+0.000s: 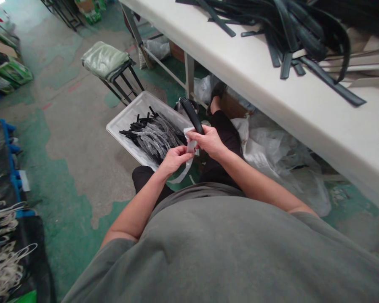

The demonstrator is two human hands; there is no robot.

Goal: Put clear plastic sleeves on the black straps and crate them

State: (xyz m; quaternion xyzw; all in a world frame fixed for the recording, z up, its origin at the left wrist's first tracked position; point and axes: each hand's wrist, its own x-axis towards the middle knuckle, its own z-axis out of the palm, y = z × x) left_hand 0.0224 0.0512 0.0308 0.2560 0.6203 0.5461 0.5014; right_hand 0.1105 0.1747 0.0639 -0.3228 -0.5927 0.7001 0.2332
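My right hand (211, 142) is closed round the lower end of a black strap (192, 113), which slants up and away over my lap. Between both hands runs a narrow strip of thin, whitish plastic film (191, 145); its tail hangs in a curve below. My left hand (174, 160) pinches this film between thumb and fingers. Whether the strap's end lies inside the film cannot be made out. Just beyond my hands a white plastic bin (121, 135) holds many black straps (139, 125), several of them wrapped in clear film (156, 136).
On the right stands a white table (290, 109) with a heap of loose black straps (290, 33). A stool with a pale green cushion (105, 59) is behind the bin. Clear plastic bags (271, 147) lie under the table. Bundles of white cord (6, 261) are at lower left.
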